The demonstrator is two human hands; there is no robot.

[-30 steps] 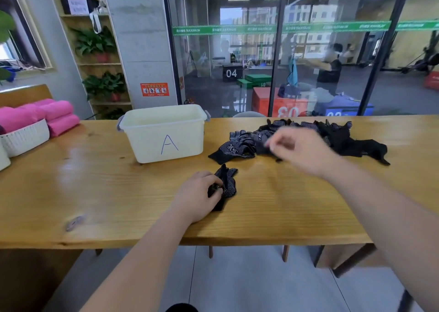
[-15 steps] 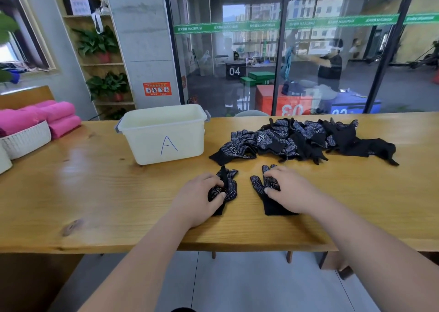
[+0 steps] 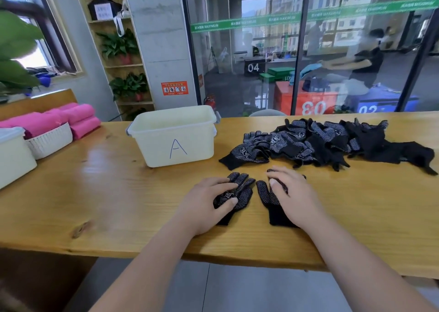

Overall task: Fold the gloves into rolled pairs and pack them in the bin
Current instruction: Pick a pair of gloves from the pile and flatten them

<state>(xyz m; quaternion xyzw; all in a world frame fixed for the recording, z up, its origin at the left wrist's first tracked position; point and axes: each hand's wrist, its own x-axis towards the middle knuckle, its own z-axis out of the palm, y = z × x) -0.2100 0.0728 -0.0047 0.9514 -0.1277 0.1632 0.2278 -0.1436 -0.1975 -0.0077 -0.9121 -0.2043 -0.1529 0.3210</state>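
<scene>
While the head view looks down over a long wooden table (image 3: 107, 193), the left hand (image 3: 206, 200) lies on a black left glove (image 3: 240, 193) turned dotted side up. Its grip is apart: the fingers stretch forward over the glove and the thumb lies across it, curled round nothing. Just beside it, with a narrow strip of table between, the right glove (image 3: 267, 197) lies with its cuff toward the near edge. The right hand (image 3: 297, 200) presses on it, grip likewise apart, fingers straight and spread. Both gloves point their fingers away from the person. Behind them a loose heap of gloves (image 3: 320, 143) sprawls across the right half of the table. The cream bin (image 3: 154, 150), marked with a blue "A", stands left of the heap, beyond the left hand. Far left, pink rolled towels (image 3: 71, 119) sit in and beside a white woven basket (image 3: 50, 140), next to a lidded cream box (image 3: 11, 152).
</scene>
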